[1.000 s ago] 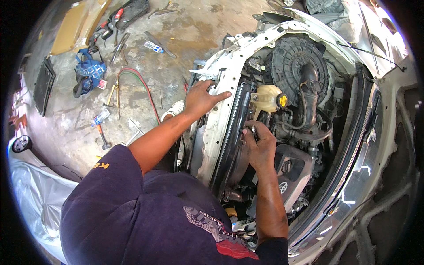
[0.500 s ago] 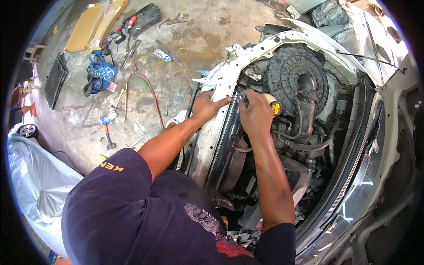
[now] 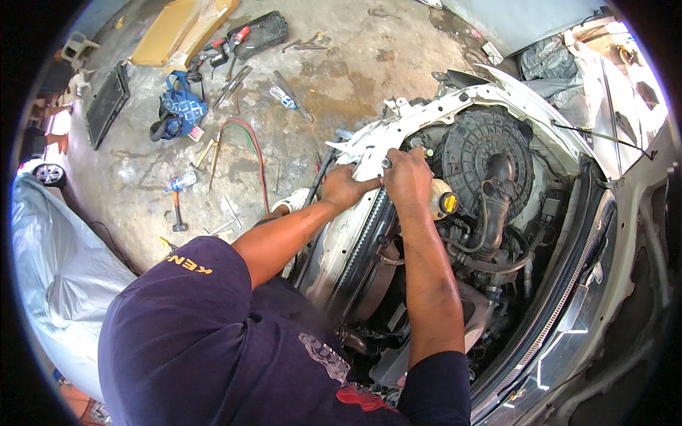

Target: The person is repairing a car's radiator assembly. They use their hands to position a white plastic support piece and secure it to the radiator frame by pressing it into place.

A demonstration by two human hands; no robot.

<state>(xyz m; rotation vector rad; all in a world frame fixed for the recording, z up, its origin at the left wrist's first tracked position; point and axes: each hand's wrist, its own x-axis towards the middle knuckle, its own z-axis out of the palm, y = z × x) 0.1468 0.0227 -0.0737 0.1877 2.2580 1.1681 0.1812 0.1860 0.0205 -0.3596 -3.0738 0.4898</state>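
My left hand (image 3: pixel 346 187) rests on the white front frame (image 3: pixel 325 273) of a car's engine bay, its thumb stretched toward my right hand. Just beyond the thumb, my right hand (image 3: pixel 408 176) is closed at the top end of the black radiator (image 3: pixel 361 259). A small metal-ended tool (image 3: pixel 387 162) pokes out between its fingers; the rest of it is hidden in the grip. Beside my right wrist sits a cream reservoir with a yellow cap (image 3: pixel 448 203).
A round black air-filter housing (image 3: pixel 486 157) with hoses lies to the right. The raised hood (image 3: pixel 604 312) borders the right side. On the floor at left are a hammer (image 3: pixel 177 213), a blue patterned bag (image 3: pixel 183 110), a water bottle (image 3: pixel 182 182) and a red-and-green hose (image 3: pixel 259 156).
The view has shifted, so the car and floor appear lower and further right. My right hand has moved slightly forward along the frame, and the tool's metal end now shows toward my left hand.
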